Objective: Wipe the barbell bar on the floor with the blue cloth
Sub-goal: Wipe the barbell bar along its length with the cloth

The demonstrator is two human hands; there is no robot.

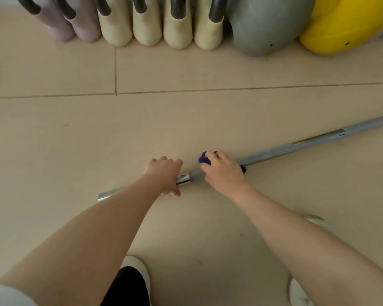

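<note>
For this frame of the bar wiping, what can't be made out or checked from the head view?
- Blue cloth: mostly hidden under the right hand; its size and folding cannot be told.
- Barbell bar: far end cut off by the right edge; a stretch is covered by the left hand and forearm.
- Kettlebells: tops cut off by the upper edge.
- Dirt on the bar: too fine to see.
</note>
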